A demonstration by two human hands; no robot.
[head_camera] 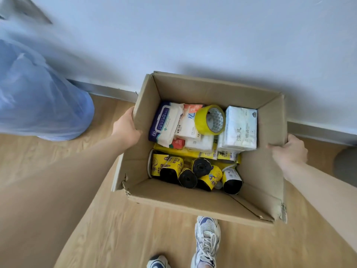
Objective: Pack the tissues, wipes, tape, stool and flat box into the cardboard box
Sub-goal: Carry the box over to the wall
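An open cardboard box (193, 202) is held above the wooden floor near the wall. My left hand (126, 125) grips its left wall and my right hand (289, 149) grips its right wall. Inside lie a blue-and-white pack of wipes (164, 124), white tissue packs (191, 124), a pale blue tissue pack (240, 128) and a yellow roll of tape (210, 119) resting on top. Several small black rolls with yellow labels (187, 171) fill the near half. No stool or flat box can be made out.
A blurred blue plastic bag (38, 93) stands at the left by the wall. The grey baseboard (112, 91) runs behind the box. My two sneakers (206, 242) stand on the floor below it. A dark round object (345, 165) shows at the right edge.
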